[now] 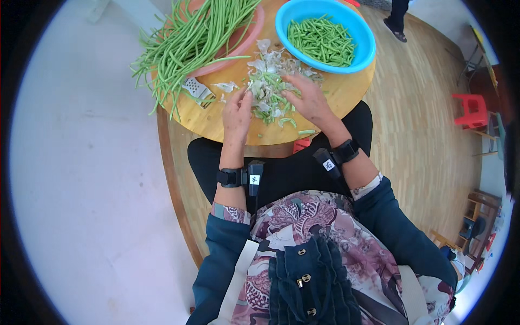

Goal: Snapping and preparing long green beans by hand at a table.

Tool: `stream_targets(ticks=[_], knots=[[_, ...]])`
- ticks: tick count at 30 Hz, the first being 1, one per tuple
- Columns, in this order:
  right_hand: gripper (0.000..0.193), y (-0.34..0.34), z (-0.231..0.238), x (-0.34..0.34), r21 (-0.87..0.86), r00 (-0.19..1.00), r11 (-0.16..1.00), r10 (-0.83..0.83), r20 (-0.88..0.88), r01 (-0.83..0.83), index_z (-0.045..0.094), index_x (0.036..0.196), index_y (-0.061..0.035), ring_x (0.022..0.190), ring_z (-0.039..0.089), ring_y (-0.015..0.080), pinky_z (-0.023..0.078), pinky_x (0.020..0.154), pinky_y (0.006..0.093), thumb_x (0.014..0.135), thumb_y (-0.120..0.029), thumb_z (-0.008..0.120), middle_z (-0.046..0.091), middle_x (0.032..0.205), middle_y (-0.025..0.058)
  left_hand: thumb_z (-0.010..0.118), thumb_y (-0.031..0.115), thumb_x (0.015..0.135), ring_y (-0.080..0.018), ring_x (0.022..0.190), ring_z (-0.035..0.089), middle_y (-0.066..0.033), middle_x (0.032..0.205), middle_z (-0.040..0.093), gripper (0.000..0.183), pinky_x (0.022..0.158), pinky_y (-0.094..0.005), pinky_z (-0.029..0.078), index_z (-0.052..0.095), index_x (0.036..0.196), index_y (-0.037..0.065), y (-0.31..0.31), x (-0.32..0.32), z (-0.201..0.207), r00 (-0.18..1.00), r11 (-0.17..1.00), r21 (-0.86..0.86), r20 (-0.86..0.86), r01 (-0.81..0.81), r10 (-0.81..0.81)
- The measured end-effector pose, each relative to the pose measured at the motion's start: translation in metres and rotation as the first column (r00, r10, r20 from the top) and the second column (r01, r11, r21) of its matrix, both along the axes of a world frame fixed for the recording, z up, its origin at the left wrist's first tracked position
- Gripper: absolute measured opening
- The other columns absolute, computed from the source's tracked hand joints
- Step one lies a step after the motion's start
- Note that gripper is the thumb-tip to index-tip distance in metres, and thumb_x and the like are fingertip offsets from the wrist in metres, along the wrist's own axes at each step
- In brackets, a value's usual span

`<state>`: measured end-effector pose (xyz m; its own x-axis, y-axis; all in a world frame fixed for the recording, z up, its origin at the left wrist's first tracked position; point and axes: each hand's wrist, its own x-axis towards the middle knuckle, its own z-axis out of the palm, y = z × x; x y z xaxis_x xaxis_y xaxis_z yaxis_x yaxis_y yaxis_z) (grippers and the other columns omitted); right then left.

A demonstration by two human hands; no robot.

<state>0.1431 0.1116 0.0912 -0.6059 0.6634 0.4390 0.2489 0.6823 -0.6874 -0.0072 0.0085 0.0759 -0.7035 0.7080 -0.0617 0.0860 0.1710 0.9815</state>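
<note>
A heap of white garlic skins and green bean scraps (265,89) lies on the round wooden table (346,89). My left hand (237,115) rests at the left side of the heap, fingers stretched and held close to it. At the heap's right side is my right hand (310,100), its fingers apart and reaching over the scraps. Neither hand visibly grips anything. Behind and to the right stands a light blue basin (370,43) with short cut green beans (322,40). Long whole beans (200,38) spill over a pink basin (254,33) at the back left.
A pale flat piece with dark holes (196,86) lies under the hanging beans. On the right, a red plastic stool (470,110) stands on the wooden floor (406,130), and another person's leg (399,16) shows at the top. A white wall (92,162) runs along the left.
</note>
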Motion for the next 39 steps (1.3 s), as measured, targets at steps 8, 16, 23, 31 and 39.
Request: stream_targets(ticks=[8, 16, 23, 31, 39], knots=[[0.014, -0.025, -0.023, 0.064, -0.406, 0.805, 0.873, 0.436, 0.402, -0.270, 0.063, 0.075, -0.0027, 0.073, 0.058, 0.0313, 0.045, 0.067, 0.0385, 0.072, -0.012, 0.052, 0.060, 0.073, 0.0149, 0.053, 0.025, 0.084, -0.0091, 0.056, 0.052, -0.0024, 0.064, 0.055, 0.024, 0.049, -0.0214, 0.041, 0.059, 0.082, 0.002, -0.059, 0.000, -0.022, 0.940, 0.881, -0.347, 0.230, 0.321, -0.252], [0.019, -0.013, -0.052, 0.028, -0.197, 0.909, 0.951, 0.291, 0.299, -0.240, 0.062, 0.088, -0.0016, 0.077, 0.058, 0.0288, 0.046, 0.068, 0.0335, 0.072, -0.002, 0.052, 0.060, 0.081, 0.0139, 0.053, 0.021, 0.084, -0.0107, 0.062, 0.055, -0.0039, 0.071, 0.059, 0.022, 0.054, -0.0227, 0.044, 0.060, 0.085, -0.001, -0.017, 0.008, -0.052, 0.932, 0.865, -0.367, 0.015, 0.343, -0.363], [0.019, 0.001, -0.048, 0.006, -0.279, 0.992, 0.960, 0.039, 0.122, -0.003, 0.061, 0.089, 0.0023, 0.076, 0.060, 0.0234, 0.047, 0.069, 0.0303, 0.075, 0.000, 0.049, 0.062, 0.080, 0.0133, 0.055, 0.010, 0.082, -0.0097, 0.073, 0.055, -0.0045, 0.084, 0.059, 0.016, 0.061, -0.0223, 0.045, 0.059, 0.094, 0.000, -0.023, 0.002, -0.047, 0.971, 0.998, 0.040, 0.229, 0.057, -0.065], [0.018, -0.040, -0.061, -0.010, -0.630, 0.958, 0.738, 0.285, -0.031, -0.239, 0.063, 0.086, 0.0021, 0.078, 0.061, 0.0192, 0.047, 0.072, 0.0293, 0.075, -0.003, 0.050, 0.064, 0.081, 0.0119, 0.056, 0.008, 0.076, -0.0198, 0.072, 0.055, -0.0096, 0.085, 0.057, 0.024, 0.067, -0.0310, 0.045, 0.057, 0.099, 0.000, -0.007, -0.043, -0.077, 0.909, 0.938, 0.064, -0.231, -0.342, 0.347], [0.026, -0.035, -0.030, -0.019, -0.774, 0.950, 0.610, 0.310, 0.036, -0.170, 0.059, 0.098, 0.0032, 0.067, 0.059, 0.0100, 0.046, 0.056, 0.0218, 0.080, -0.004, 0.041, 0.062, 0.078, 0.0058, 0.056, 0.008, 0.075, -0.0218, 0.069, 0.055, -0.0109, 0.081, 0.058, 0.027, 0.066, -0.0316, 0.045, 0.057, 0.100, -0.001, 0.009, -0.047, -0.075, 0.935, 0.993, 0.083, -0.339, -0.079, 0.103]])
